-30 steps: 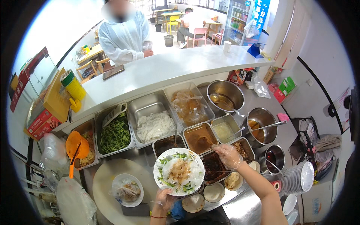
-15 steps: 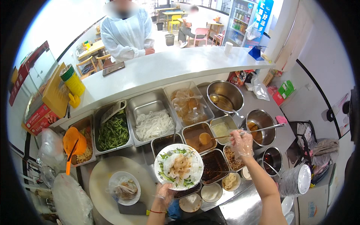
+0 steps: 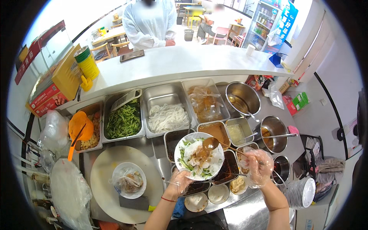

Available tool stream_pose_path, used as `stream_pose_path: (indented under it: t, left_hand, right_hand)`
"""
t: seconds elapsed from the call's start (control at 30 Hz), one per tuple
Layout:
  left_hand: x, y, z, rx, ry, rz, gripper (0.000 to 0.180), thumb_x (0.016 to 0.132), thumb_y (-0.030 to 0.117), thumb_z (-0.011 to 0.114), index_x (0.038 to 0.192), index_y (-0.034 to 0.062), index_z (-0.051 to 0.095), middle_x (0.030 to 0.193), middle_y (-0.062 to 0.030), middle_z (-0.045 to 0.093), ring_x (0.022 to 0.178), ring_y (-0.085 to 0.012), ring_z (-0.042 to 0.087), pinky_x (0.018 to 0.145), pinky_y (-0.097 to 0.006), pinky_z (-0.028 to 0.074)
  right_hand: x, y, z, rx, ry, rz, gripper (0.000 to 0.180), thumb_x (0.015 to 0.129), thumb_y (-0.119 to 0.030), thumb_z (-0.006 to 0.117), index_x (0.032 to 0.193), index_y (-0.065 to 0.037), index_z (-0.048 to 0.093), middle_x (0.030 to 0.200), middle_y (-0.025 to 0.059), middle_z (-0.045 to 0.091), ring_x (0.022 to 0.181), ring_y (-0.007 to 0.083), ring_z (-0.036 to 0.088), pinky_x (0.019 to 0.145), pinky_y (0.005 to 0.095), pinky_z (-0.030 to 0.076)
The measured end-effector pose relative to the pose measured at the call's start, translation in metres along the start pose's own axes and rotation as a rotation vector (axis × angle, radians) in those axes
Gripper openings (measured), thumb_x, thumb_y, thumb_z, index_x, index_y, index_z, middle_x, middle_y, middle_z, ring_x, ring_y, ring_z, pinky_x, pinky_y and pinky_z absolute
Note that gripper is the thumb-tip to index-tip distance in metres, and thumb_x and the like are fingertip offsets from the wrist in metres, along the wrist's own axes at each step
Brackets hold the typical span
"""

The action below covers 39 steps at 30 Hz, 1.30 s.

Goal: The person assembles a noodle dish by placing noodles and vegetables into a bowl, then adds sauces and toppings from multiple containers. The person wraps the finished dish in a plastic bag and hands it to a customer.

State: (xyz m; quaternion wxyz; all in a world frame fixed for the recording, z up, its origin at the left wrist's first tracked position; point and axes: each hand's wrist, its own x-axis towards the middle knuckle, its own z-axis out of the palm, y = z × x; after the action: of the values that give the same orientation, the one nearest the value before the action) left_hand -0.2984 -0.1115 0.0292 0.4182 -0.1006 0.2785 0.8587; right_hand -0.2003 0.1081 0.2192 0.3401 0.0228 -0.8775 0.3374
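My left hand, in a clear plastic glove, holds a white plate of pale noodles and green vegetable strips from below. My right hand, also gloved, grips the long handle of a ladle. The ladle's bowl is full of brown sauce and hangs over the middle of the plate. Under the plate lie small steel pans with brown and dark red sauces.
Steel pans hold white noodles, green vegetable strips and bagged food. Metal pots with ladles stand at right, stacked plates at lower right. A round board carries a bag-covered plate. A person in white stands behind the counter.
My right hand moved from the right-hand sauce pans to the plate and now holds a ladle of brown sauce over the noodles. The plate rose slightly and shifted right.
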Motion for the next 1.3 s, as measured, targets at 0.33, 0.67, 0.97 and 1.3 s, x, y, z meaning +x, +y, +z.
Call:
stream_pose_path:
  t: [0.33,0.67,0.97,1.3]
  left_hand:
    - [-0.006,0.006,0.005,0.018,0.046,0.004,0.053,0.076,-0.008,0.05,0.126,0.0002,0.038,0.121,-0.0166,0.051,0.107,-0.0328,0.055,0.086,-0.047,0.052]
    - [-0.014,0.007,-0.001,0.024,0.043,0.011,0.053,0.075,-0.007,0.05,0.126,0.001,0.038,0.12,-0.0169,0.051,0.105,-0.0323,0.056,0.083,-0.046,0.054]
    - [-0.022,0.006,-0.029,-0.031,0.039,0.081,0.042,0.081,-0.003,0.052,0.123,-0.0008,0.043,0.113,-0.0176,0.055,0.099,-0.0315,0.059,0.08,-0.046,0.055]
    - [-0.067,0.039,-0.039,0.066,0.125,0.117,0.067,0.072,-0.001,0.046,0.137,0.0009,0.028,0.131,-0.0199,0.043,0.114,-0.0359,0.051,0.095,-0.049,0.044]
  right_hand:
    - [-0.017,0.001,0.002,-0.017,0.115,-0.384,0.009,0.085,-0.002,0.05,0.088,0.002,0.057,0.068,0.0101,0.061,0.05,0.0176,0.057,0.046,0.0275,0.046]
    - [-0.027,0.006,0.028,0.068,0.109,-0.128,0.01,0.084,-0.002,0.054,0.087,0.001,0.064,0.073,0.013,0.063,0.059,0.0186,0.062,0.051,0.0289,0.05]
    - [-0.015,0.121,0.052,0.599,0.464,0.811,0.018,0.086,-0.017,0.061,0.082,0.0,0.062,0.063,0.005,0.059,0.05,0.009,0.051,0.045,0.0207,0.042]
    - [-0.05,0.123,0.087,-0.183,-0.072,-0.14,0.012,0.081,-0.002,0.059,0.093,-0.001,0.061,0.072,0.0139,0.059,0.063,0.0309,0.057,0.057,0.0388,0.048]
